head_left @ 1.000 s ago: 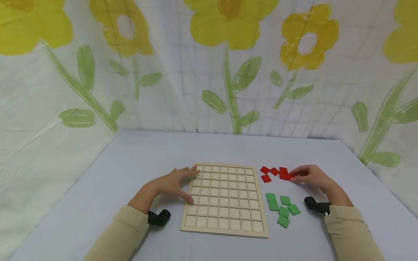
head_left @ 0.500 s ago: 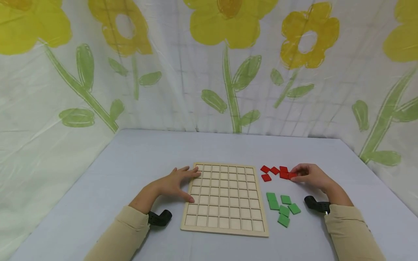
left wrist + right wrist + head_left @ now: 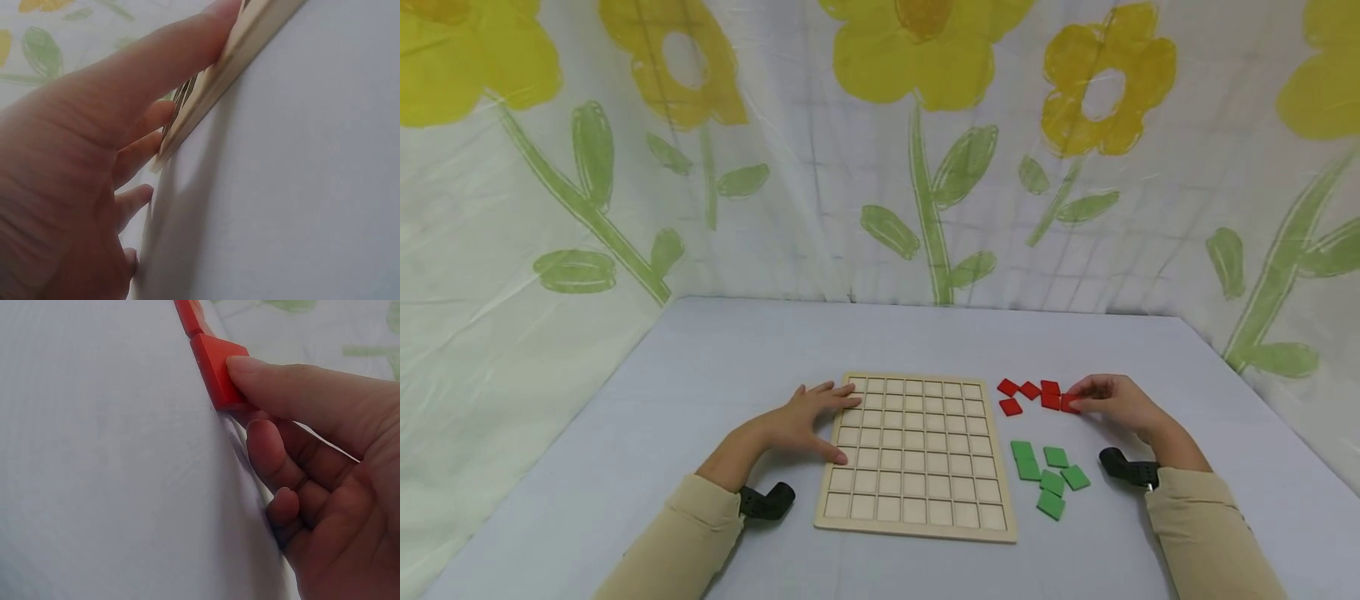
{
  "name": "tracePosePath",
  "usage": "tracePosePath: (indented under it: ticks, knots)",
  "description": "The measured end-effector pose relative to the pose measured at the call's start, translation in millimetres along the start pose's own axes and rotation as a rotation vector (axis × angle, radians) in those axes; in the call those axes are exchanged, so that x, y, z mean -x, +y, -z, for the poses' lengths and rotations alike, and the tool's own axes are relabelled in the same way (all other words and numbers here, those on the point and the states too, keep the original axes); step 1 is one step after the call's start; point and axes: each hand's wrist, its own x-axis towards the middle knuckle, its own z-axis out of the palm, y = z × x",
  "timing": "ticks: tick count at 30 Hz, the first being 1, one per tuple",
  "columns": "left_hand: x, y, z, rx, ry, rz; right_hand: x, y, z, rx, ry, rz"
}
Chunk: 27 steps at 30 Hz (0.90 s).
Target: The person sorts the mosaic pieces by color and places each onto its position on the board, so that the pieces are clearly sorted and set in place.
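Note:
A wooden grid board [image 3: 917, 533] lies flat on the table, its square cells bare. My left hand [image 3: 797, 421] rests on the board's left edge with fingers spread; in the left wrist view the thumb [image 3: 206, 37] touches the rim. Right of the board, my right hand [image 3: 1120, 404] pinches a red square tile [image 3: 1070, 403] at the end of the red group. The right wrist view shows the thumb on top of that red tile [image 3: 219, 369], the other fingers curled below. The index fingertip is mostly hidden there.
Several other red tiles [image 3: 1050, 401] lie loosely beyond the board's upper right corner. Nearer me, several green tiles [image 3: 1027, 468] are scattered beside the board's right edge. A white curtain with yellow flowers [image 3: 917, 208] hangs behind the table [image 3: 760, 350].
Very little differs: my right fingers and the red tile have shifted slightly, and the whole view has moved a touch. My left hand stays on the board's edge.

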Motion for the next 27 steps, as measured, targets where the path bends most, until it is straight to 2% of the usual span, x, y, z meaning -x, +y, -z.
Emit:
tracePosePath:
  ticks: [19, 27]
  knots:
    - [2.7, -1.5, 0.5, -0.006, 0.002, -0.001, -1.0, -2, -2, -0.020, -0.001, -0.030]
    - [1.6, 1.1, 0.8, 0.007, 0.007, -0.005, 3.6, 0, 8, -0.044, -0.029, -0.043]
